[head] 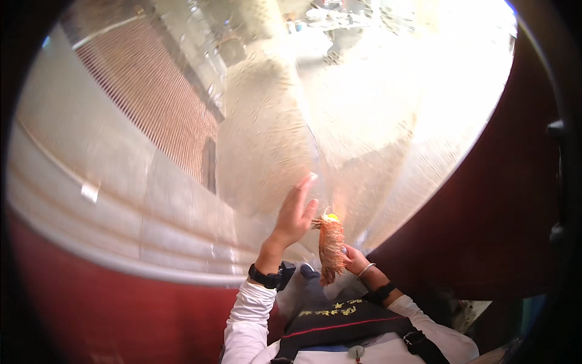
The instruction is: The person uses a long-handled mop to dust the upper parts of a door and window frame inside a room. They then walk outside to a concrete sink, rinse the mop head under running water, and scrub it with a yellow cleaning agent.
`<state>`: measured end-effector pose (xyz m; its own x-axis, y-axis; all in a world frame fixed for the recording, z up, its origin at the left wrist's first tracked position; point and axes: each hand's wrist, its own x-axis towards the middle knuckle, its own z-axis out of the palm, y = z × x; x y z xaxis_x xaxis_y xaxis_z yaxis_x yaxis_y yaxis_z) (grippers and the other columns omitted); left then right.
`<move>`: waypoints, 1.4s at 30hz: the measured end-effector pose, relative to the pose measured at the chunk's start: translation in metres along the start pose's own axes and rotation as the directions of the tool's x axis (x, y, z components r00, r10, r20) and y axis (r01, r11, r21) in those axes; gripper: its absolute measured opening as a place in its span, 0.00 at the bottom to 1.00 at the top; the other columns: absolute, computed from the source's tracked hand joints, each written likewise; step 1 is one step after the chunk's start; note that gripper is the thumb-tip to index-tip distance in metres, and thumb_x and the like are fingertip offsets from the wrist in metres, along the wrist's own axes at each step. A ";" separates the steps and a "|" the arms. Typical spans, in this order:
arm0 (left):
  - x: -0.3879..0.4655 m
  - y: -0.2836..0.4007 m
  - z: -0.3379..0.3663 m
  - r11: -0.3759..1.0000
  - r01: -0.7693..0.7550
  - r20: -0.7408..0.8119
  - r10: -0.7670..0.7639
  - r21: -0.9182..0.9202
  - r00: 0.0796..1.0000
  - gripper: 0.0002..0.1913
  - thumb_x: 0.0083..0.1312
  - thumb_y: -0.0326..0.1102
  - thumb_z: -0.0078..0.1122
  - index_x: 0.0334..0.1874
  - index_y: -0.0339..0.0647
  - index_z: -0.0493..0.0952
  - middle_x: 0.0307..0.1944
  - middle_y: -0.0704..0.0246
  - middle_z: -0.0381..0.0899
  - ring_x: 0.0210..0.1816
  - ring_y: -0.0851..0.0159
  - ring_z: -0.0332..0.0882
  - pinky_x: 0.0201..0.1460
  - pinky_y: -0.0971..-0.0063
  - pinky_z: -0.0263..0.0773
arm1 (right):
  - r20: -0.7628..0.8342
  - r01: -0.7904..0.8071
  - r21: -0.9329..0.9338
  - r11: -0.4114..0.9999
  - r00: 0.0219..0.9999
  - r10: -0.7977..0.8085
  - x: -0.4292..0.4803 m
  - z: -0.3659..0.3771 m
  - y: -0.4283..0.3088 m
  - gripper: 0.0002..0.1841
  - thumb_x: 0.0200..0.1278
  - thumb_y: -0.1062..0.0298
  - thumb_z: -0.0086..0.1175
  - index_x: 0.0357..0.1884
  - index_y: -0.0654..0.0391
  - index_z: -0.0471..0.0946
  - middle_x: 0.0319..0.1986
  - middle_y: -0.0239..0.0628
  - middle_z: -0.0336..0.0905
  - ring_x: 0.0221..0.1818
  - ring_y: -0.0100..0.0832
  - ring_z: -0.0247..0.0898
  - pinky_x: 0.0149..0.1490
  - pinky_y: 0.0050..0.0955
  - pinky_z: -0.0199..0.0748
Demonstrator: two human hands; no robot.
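My right hand (357, 260) is closed around the side of a shaggy, reddish-brown fibrous bundle (331, 248), held upright in front of me. A bright yellow spot (333, 217) shows at its far end; whether this is a flame or a part of the bundle is unclear. Short stalks stick out from its left side. Just left of the bundle, my left hand (293, 218) is raised and empty, with fingers stretched out and thumb apart. A black watch-like device (274, 276) is strapped on the left wrist.
A dark red surface (473, 218) rises at right, and another red surface (122, 318) curves along the lower left. Pale wet-looking ground (263, 150) spreads ahead, with a ridged brown panel (154, 91) at left. My shoe (308, 270) shows below, beside a black apron (345, 321) bearing writing.
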<state>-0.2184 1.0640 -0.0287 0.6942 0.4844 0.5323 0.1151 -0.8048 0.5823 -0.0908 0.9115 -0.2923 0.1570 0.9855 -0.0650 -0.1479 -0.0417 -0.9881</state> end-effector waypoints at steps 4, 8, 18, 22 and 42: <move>0.006 -0.071 -0.074 0.981 0.017 -0.156 0.013 0.194 0.988 0.25 0.67 0.30 0.48 0.66 0.35 0.60 0.66 0.55 0.61 0.68 0.52 0.57 0.70 0.62 0.52 | -0.190 -0.009 -0.227 0.974 0.981 -0.035 0.025 0.005 0.000 0.14 0.63 0.61 0.52 0.48 0.56 0.74 0.24 0.38 0.73 0.27 0.27 0.67 0.36 0.27 0.69; -0.035 -0.138 -0.179 0.870 0.089 -0.306 0.073 0.484 0.949 0.23 0.67 0.30 0.50 0.63 0.33 0.62 0.64 0.54 0.63 0.66 0.51 0.58 0.69 0.59 0.51 | -0.435 -0.195 -0.427 0.883 0.900 -0.012 0.031 0.029 -0.003 0.11 0.61 0.60 0.53 0.34 0.59 0.70 0.24 0.50 0.73 0.27 0.50 0.71 0.33 0.39 0.68; -0.068 -0.214 -0.378 0.904 0.294 -0.950 0.284 0.310 0.126 0.18 0.66 0.34 0.50 0.55 0.31 0.68 0.57 0.55 0.71 0.54 0.57 0.71 0.58 0.67 0.67 | -0.893 -0.309 -0.028 0.951 0.436 0.115 0.061 0.035 0.024 0.11 0.65 0.61 0.49 0.42 0.58 0.71 0.19 0.26 0.67 0.20 0.20 0.62 0.26 0.24 0.64; 0.008 -0.261 -0.271 0.902 0.173 -0.495 -0.367 -0.395 0.787 0.17 0.72 0.41 0.40 0.48 0.34 0.71 0.45 0.62 0.75 0.47 0.63 0.73 0.55 0.70 0.68 | -0.840 -0.072 0.169 0.983 0.511 0.182 0.141 0.014 0.039 0.12 0.66 0.59 0.49 0.41 0.58 0.74 0.22 0.21 0.71 0.22 0.16 0.60 0.26 0.20 0.61; 0.598 -0.373 0.001 -0.253 -0.110 -0.235 0.541 -0.961 0.808 0.33 0.76 0.48 0.23 0.34 0.36 0.83 0.37 0.54 0.83 0.41 0.57 0.78 0.47 0.71 0.72 | -0.993 -0.307 -0.032 0.951 0.118 0.004 0.468 -0.306 0.012 0.16 0.66 0.54 0.50 0.35 0.61 0.72 0.16 0.32 0.68 0.19 0.27 0.63 0.26 0.30 0.64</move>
<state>0.1544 1.6533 0.0722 0.4562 0.0367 0.8891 -0.7884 0.4800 0.3847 0.2796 1.3221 -0.3769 0.9875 -0.0471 -0.1502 -0.1572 -0.3472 -0.9245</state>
